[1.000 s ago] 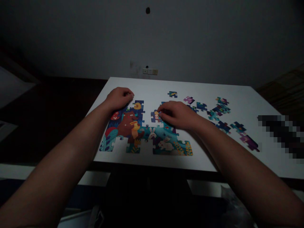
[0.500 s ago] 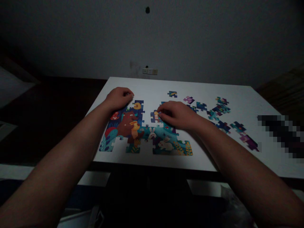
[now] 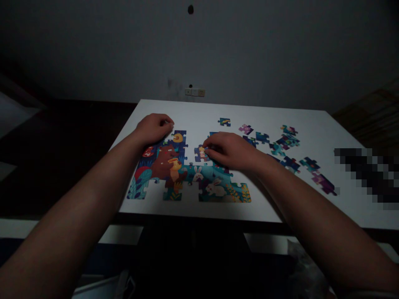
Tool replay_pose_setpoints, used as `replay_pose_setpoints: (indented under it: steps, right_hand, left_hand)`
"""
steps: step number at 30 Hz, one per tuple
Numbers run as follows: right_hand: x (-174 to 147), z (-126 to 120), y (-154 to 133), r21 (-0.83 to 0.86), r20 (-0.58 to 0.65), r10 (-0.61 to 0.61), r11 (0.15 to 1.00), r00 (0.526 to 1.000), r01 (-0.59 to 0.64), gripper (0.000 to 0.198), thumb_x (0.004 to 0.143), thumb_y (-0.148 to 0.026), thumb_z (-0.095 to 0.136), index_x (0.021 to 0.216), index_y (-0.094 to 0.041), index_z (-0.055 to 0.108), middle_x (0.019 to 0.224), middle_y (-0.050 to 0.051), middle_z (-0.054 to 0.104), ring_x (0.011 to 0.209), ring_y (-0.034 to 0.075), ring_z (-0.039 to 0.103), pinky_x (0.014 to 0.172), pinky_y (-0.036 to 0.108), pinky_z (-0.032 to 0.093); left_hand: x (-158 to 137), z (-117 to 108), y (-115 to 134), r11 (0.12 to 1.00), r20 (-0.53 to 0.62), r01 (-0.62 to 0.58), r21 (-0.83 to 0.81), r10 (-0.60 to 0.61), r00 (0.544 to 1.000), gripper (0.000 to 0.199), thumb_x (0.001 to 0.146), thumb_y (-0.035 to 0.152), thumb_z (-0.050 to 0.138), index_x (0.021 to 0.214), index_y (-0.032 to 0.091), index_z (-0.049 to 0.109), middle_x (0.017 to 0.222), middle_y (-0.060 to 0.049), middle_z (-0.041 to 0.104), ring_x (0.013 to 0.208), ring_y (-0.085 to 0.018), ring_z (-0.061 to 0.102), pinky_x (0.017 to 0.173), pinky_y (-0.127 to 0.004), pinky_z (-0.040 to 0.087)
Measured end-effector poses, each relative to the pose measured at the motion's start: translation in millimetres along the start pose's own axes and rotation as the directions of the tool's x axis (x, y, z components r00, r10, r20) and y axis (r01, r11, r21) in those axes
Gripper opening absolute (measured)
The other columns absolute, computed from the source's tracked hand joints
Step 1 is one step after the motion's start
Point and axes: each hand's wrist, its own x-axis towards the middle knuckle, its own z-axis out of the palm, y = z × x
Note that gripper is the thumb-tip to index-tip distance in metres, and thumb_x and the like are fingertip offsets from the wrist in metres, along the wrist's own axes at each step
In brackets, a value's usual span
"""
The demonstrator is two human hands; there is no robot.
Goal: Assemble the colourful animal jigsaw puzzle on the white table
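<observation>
A partly joined jigsaw puzzle (image 3: 168,166) with a bear and rabbits lies near the front edge of the table. Between thumb and fingers, my right hand (image 3: 229,150) pinches a puzzle piece (image 3: 199,154) over a gap in the puzzle's middle; part of that piece is hidden by the fingertips. My left hand (image 3: 155,128) rests at the puzzle's upper left, its fingers curled together. Whether anything lies in those fingers cannot be made out. Part of the puzzle's right side is covered by my right hand.
Several loose puzzle pieces (image 3: 285,142) are scattered over the right half of the white table (image 3: 193,110). One lone piece (image 3: 225,122) lies farther back. Behind the table stands a grey wall with sockets (image 3: 195,92). A pixelated dark patch (image 3: 368,174) covers the right side.
The whole view has shifted slightly. Both hands keep nearly the same place over the table, and the right hand still pinches the puzzle piece.
</observation>
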Motion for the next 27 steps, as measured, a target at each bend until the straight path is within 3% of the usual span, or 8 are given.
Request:
replay_pose_setpoints:
  steps: [27]
  right_hand:
    - [-0.7, 1.5, 3.1, 0.001, -0.016, -0.017, 1.000, 1.000, 0.017, 0.028, 0.112, -0.033, 0.069, 0.130, -0.022, 0.089, 0.115, 0.012, 0.088, 0.099, 0.028, 0.075, 0.091, 0.039, 0.051]
  left_hand:
    - [-0.9, -1.1, 0.7, 1.000, 0.001, -0.004, -0.010, 0.004, 1.000, 0.038, 0.094, 0.049, 0.078, 0.118, 0.024, 0.094, 0.122, -0.015, 0.091, 0.115, -0.039, 0.081, 0.108, -0.053, 0.061]
